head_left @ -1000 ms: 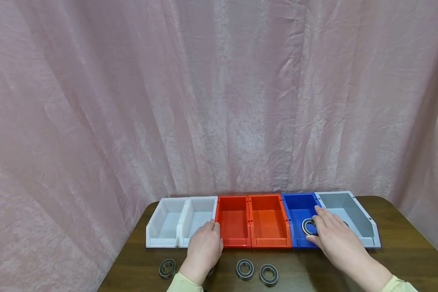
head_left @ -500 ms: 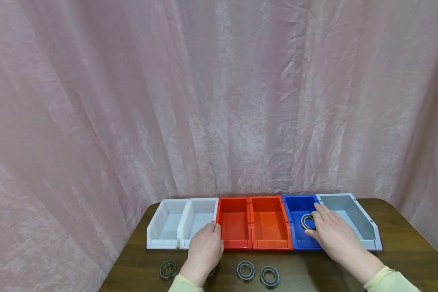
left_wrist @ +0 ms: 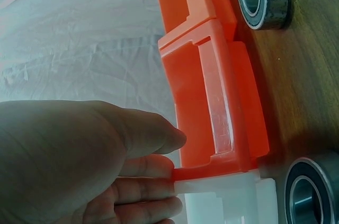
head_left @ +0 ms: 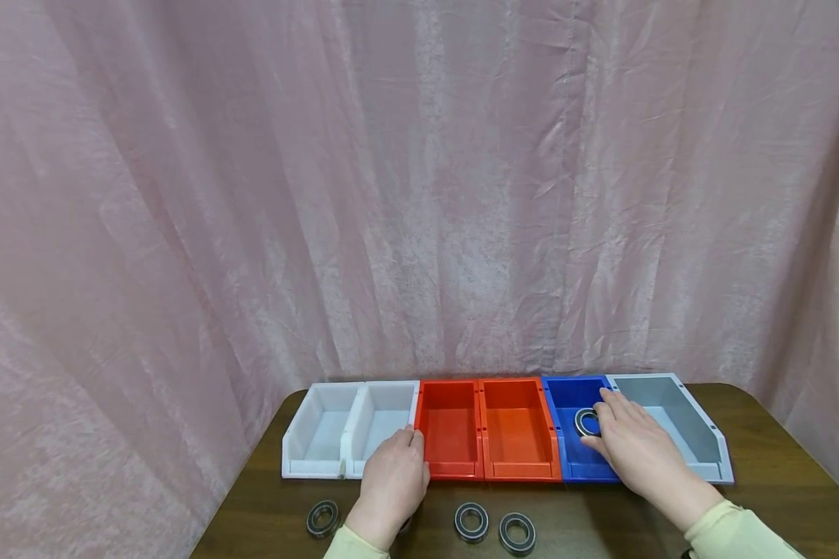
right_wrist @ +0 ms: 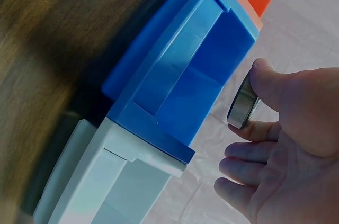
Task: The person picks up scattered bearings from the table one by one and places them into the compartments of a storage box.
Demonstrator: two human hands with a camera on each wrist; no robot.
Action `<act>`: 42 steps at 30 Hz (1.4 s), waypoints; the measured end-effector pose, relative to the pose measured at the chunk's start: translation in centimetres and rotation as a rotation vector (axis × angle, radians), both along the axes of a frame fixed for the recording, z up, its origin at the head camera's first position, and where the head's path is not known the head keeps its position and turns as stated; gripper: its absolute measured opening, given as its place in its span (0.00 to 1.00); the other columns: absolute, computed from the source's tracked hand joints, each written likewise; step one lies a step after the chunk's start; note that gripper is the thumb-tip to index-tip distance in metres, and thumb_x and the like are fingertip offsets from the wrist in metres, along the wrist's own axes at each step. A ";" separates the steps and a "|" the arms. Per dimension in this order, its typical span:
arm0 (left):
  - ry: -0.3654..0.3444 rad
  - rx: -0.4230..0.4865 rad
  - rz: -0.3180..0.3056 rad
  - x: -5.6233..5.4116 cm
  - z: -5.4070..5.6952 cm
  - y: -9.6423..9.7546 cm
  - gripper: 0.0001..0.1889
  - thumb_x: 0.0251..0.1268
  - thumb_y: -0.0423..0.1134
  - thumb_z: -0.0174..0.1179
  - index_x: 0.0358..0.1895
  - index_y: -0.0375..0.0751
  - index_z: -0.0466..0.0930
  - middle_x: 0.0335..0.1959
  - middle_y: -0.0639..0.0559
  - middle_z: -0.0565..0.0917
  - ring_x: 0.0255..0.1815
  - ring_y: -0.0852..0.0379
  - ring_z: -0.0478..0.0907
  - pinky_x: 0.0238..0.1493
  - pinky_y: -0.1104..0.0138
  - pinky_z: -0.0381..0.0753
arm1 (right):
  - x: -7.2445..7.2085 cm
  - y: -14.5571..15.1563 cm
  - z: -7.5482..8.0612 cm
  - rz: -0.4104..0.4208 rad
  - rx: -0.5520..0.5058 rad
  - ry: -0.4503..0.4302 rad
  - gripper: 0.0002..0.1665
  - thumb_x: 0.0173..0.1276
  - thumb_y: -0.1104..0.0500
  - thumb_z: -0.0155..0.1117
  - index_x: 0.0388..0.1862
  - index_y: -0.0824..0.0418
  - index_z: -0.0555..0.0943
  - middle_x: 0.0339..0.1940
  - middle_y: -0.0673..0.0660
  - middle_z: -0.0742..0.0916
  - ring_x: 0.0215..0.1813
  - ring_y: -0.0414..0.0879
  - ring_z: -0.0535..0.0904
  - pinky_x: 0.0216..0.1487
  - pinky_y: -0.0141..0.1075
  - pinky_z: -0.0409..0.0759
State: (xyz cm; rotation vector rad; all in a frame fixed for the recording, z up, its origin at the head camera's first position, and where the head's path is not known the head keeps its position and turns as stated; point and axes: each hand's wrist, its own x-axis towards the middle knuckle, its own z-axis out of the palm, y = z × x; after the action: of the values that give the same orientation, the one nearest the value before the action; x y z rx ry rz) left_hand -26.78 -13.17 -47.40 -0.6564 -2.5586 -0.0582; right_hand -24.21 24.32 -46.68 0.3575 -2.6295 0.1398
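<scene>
Between thumb and index finger, my right hand [head_left: 639, 446] pinches a ball bearing [head_left: 586, 422] over the blue bin [head_left: 587, 468]. From the right wrist camera, that bearing [right_wrist: 243, 105] is seen edge-on, apart from the bin's walls, with the other fingers loosely bent. My left hand [head_left: 394, 477] lies at the boundary of a white bin [head_left: 381, 415] and the red bin [head_left: 450, 469]. Its fingers [left_wrist: 145, 189] look relaxed and hold nothing; whether they touch the bin wall I cannot tell.
On the wooden table [head_left: 252, 512], a bearing [head_left: 311, 519] lies left of my left hand, and two others, a bearing [head_left: 460, 522] and a bearing [head_left: 506, 534], lie to its right. Another is mostly hidden behind that hand. An orange bin [head_left: 517, 470] and grey bin [head_left: 685, 411] flank the blue one.
My right hand has shifted slightly left with the bearing, farther over the blue bin. My left hand stays in place at the bin boundary.
</scene>
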 end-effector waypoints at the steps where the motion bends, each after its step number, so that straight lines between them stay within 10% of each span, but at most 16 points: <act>1: 0.001 0.000 0.000 0.1 0.1 0.0 0.21 0.57 0.37 0.80 0.52 0.30 0.89 0.50 0.39 0.90 0.45 0.45 0.88 0.51 0.58 0.91 | -0.1 0.0 0.0 -0.004 -0.002 -0.010 0.31 0.71 0.50 0.81 0.53 0.76 0.82 0.66 0.81 0.82 0.70 0.77 0.78 0.71 0.68 0.77; 42: -0.008 0.017 0.006 0.0 -0.2 0.1 0.22 0.57 0.36 0.80 0.53 0.29 0.89 0.51 0.38 0.90 0.47 0.44 0.89 0.52 0.56 0.91 | -2.9 -0.6 -1.9 -0.042 -0.004 -0.119 0.32 0.73 0.50 0.79 0.54 0.79 0.81 0.64 0.82 0.82 0.70 0.78 0.78 0.73 0.70 0.74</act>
State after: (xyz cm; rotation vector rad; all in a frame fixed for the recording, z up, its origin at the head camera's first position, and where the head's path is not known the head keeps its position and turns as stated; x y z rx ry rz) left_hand -26.82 -13.10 -47.55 -0.6428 -2.5648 -0.0812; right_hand -27.15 23.76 -48.60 0.3016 -2.7518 0.1565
